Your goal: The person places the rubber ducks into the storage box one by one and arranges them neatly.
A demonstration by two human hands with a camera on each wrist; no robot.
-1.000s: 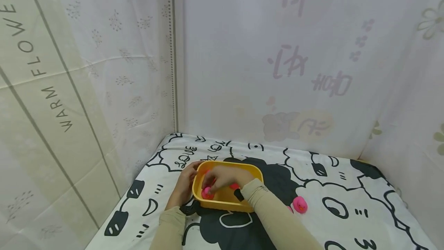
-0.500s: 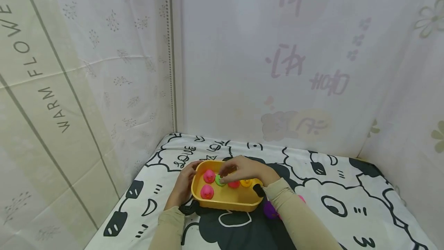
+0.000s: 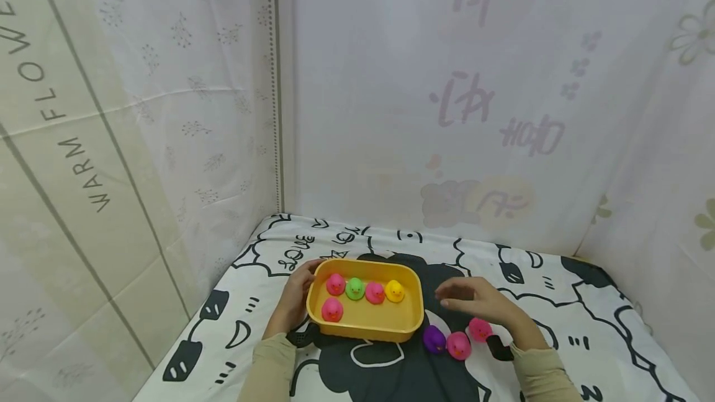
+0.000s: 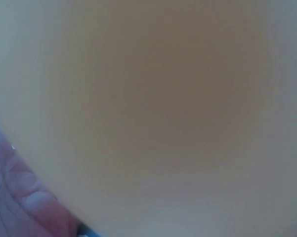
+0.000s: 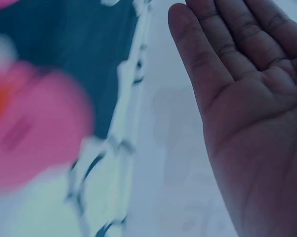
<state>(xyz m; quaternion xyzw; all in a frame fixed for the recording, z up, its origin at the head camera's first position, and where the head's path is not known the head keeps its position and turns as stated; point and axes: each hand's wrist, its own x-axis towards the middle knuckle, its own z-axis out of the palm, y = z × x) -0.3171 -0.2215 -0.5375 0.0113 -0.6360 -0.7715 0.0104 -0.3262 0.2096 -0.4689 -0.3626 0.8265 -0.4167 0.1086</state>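
Observation:
My left hand (image 3: 296, 296) rests against the left outer side of a yellow plastic tray (image 3: 368, 330); its thumb is hidden. In the left wrist view the tray wall (image 4: 178, 89) is a near blur, with part of the palm (image 4: 24, 197) at lower left. Inside the tray sit rubber ducks: pink (image 3: 336, 284), green (image 3: 354, 289), pink (image 3: 375, 293) and yellow (image 3: 395, 291) along the back, and pink (image 3: 332, 310) in front. My right hand (image 3: 483, 299) hovers right of the tray with nothing in it, above a pink duck (image 3: 480, 329); in the right wrist view its fingers (image 5: 197, 54) are extended.
A purple duck (image 3: 434, 339) and another pink duck (image 3: 458, 346) stand on the cloth close to the tray's right front corner. The black-and-white printed cloth (image 3: 279, 315) covers the surface. Pale printed curtains (image 3: 363, 110) rise at the back and sides.
My right hand lets go of a pink duck at the tray's front left, lifts out and moves right to the ducks outside. My left hand stays at the tray's side.

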